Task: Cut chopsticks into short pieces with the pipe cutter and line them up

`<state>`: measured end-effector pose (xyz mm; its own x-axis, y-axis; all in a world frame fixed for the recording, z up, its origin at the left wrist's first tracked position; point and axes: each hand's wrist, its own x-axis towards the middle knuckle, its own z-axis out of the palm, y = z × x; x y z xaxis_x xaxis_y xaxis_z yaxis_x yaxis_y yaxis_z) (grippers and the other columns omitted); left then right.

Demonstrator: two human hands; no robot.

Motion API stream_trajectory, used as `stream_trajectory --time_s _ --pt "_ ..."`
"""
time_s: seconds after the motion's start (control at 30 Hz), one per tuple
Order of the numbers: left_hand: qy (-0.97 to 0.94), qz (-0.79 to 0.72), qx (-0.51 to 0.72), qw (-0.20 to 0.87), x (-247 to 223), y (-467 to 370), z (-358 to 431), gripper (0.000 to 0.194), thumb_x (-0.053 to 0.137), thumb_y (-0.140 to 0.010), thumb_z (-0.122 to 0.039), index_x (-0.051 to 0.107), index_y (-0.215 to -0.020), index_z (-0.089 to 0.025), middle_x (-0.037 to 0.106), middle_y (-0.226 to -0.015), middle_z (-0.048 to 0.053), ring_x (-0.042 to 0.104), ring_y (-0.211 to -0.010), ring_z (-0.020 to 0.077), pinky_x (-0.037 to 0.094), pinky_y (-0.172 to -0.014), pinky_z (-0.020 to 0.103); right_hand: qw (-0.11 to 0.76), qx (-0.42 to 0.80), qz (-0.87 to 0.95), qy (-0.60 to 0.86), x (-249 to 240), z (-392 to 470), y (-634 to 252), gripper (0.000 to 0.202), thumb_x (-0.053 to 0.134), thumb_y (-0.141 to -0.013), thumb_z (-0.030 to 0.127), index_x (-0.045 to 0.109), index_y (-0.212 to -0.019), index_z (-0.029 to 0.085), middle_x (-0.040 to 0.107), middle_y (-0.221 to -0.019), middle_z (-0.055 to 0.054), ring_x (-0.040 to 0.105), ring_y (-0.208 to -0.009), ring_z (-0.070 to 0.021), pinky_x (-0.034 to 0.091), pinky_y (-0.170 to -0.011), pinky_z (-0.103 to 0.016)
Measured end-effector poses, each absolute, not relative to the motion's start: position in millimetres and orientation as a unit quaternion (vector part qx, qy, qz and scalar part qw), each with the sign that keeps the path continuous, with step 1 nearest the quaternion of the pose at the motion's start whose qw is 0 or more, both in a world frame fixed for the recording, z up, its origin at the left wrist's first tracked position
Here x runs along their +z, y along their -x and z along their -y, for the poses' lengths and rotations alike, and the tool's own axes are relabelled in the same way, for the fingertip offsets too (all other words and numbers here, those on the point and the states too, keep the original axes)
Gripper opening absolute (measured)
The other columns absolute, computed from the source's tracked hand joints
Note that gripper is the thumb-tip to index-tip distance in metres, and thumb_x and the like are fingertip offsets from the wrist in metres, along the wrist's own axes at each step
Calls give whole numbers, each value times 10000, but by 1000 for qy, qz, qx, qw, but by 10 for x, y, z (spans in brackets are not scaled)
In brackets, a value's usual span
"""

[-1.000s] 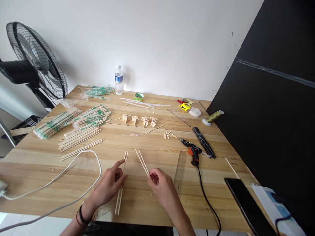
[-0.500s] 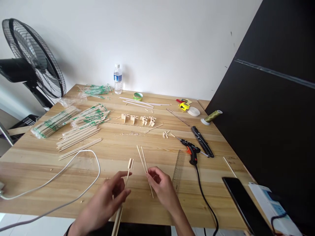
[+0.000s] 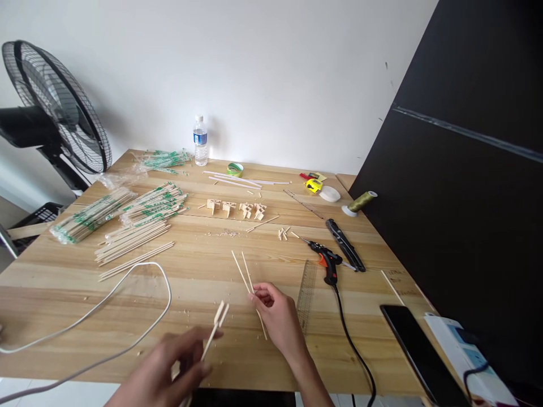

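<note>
My left hand (image 3: 169, 364), partly blurred, is closed around wooden sticks (image 3: 208, 342) whose flat, wider ends (image 3: 220, 314) point up and away from me. These sticks are held above the front edge of the table. My right hand (image 3: 274, 311) pinches two thin wooden sticks (image 3: 244, 274) over the tabletop; they cross near the fingertips and spread apart at the far end. Just right of that hand lies a clear ruler (image 3: 306, 294). Farther back stand several small models built of stick pieces (image 3: 229, 208).
Bundles of sticks in green-printed wrappers (image 3: 150, 204) and loose sticks (image 3: 131, 243) lie on the left, near a white cable (image 3: 167, 282). A glue gun (image 3: 326, 261), its black cord (image 3: 354, 350), a phone (image 3: 418, 345) and a power strip (image 3: 462, 353) occupy the right.
My left hand has moved down and left with its sticks, toward the table's front edge. My right hand stays nearly in place, still pinching its two sticks. The whole view has shifted slightly.
</note>
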<state>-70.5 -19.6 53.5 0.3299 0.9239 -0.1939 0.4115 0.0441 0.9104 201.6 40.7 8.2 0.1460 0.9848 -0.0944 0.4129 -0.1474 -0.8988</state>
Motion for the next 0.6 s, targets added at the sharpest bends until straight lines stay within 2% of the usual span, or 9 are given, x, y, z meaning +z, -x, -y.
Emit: stream_trajectory --time_s 0.1,0.13,0.17,0.23,0.4,0.53,0.6 --pt "-598 -490 251 582 373 432 -103 352 652 -952 -506 722 -1172 -241 622 -654 -4 565 -583 166 441 -555 252 384 346 547 659 22 -555 -2014 248 654 -838 406 735 -928 190 784 -792 -89 715 -691 -245 564 -676 -348" --pt "-575 -479 256 612 313 371 -180 345 639 -956 -534 704 -1054 -210 591 -618 -19 530 -534 146 396 -512 239 385 335 549 662 -4 -604 -2015 242 648 -828 405 729 -908 192 782 -786 -89 712 -683 -244 562 -670 -349" --pt "-556 -469 259 636 254 333 -241 360 635 -955 -556 661 -931 -197 570 -588 -29 511 -498 131 369 -490 232 387 327 550 664 -30 -650 -2018 235 645 -817 406 722 -883 194 779 -776 -89 707 -671 -243 560 -661 -350" --pt "-534 -454 268 661 147 320 -321 396 646 -950 -569 573 -824 -200 594 -584 -24 542 -483 128 388 -492 230 389 314 553 666 -72 -725 -2028 225 634 -810 408 710 -840 199 775 -771 -92 699 -661 -242 555 -657 -352" --pt "-506 -437 320 671 27 407 -380 382 659 -958 -546 572 -847 -191 729 -711 51 684 -617 184 537 -624 291 404 278 553 674 -68 -788 -2094 286 603 -855 469 686 -789 204 767 -802 -120 696 -729 -264 546 -714 -380" --pt "-472 -443 383 659 60 331 -355 351 668 -962 -523 617 -887 -184 739 -822 63 709 -766 202 565 -740 320 423 254 556 668 48 -646 -2197 364 546 -941 524 685 -889 193 750 -877 -126 690 -793 -265 538 -751 -374" --pt "-458 -441 409 655 73 266 -329 345 676 -958 -516 642 -893 -179 724 -873 65 700 -808 204 565 -770 325 407 305 576 640 131 -494 -2248 368 513 -986 516 684 -936 194 731 -846 -89 670 -739 -229 527 -701 -324"
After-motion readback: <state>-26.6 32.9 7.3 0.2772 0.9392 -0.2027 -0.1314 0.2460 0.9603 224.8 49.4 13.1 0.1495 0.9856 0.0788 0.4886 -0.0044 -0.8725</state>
